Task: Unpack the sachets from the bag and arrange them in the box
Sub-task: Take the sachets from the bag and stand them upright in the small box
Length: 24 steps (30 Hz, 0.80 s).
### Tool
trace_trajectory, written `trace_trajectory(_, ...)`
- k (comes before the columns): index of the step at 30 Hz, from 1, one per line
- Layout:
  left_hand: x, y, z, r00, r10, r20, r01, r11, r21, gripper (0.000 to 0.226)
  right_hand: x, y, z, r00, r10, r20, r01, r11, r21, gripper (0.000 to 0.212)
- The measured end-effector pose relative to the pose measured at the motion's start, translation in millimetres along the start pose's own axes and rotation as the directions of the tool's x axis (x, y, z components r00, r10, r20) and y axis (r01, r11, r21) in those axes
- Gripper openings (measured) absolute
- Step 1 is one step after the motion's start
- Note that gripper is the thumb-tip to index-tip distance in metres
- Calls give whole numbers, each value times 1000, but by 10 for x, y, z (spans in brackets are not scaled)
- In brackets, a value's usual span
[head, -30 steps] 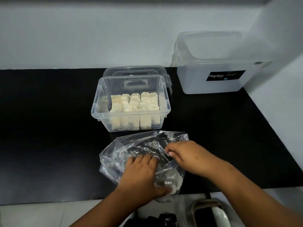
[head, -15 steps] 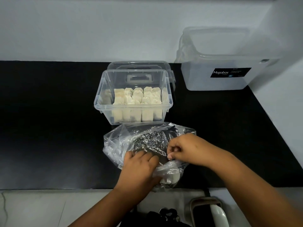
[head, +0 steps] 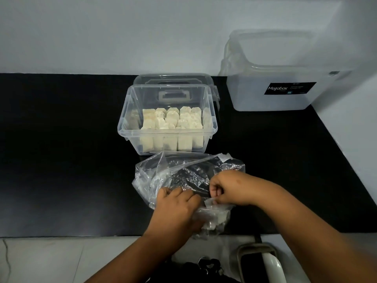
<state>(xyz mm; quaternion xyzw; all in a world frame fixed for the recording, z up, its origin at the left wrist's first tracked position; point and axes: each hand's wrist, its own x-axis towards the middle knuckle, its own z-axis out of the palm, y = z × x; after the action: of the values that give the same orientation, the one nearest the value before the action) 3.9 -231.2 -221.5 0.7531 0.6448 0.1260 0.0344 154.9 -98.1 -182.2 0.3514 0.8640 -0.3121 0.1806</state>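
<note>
A fold of the clear plastic bag [head: 163,176] is pinched between the curled fingers of the right hand [head: 230,188], while the left hand [head: 175,209] is curled onto the crinkled near end, where a couple of pale sachets [head: 219,217] can be made out through the film. Just behind the bag, the open clear box [head: 167,131] is already packed with upright sachets [head: 173,121]. Its lid [head: 175,80] is parked behind it; a bigger frosted Megabox tub [head: 271,88] is off to the right on the black counter [head: 61,160].
</note>
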Motion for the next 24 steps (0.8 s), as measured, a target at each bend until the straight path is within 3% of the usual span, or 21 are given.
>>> trace_trajectory(5, 63, -5, -156, 998, -44, 38, 50, 979, -196, 50, -23, 21, -112, 989, -12, -147, 34, 989, 146, 12)
trace_trajectory(9, 195, -40, -303, 987, -158, -13, 139, 905, -401, 48, -69, -49, -235, 972, -66, -224, 121, 963, 242, 14)
trace_trajectory(11, 293, -62, -347, 971, -236, 28, 219, 842, -493, 49, -99, -108, -301, 964, -92, -249, 164, 944, 285, 13)
trace_trajectory(14, 402, -90, -425, 922, -344, 175, 365, 628, -687, 38, -138, -189, -384, 952, -101, -288, 207, 906, 368, 15)
trace_trajectory(17, 438, -140, -459, 896, -383, 227, 402, 476, -782, 17, -157, -230, -414, 935, -78, -345, 229, 877, 422, 17)
trace_trajectory(24, 459, -186, -605, 843, -493, 216, 250, 3, -968, 11, -157, -294, -433, 876, 85, -474, 294, 686, 666, 35)
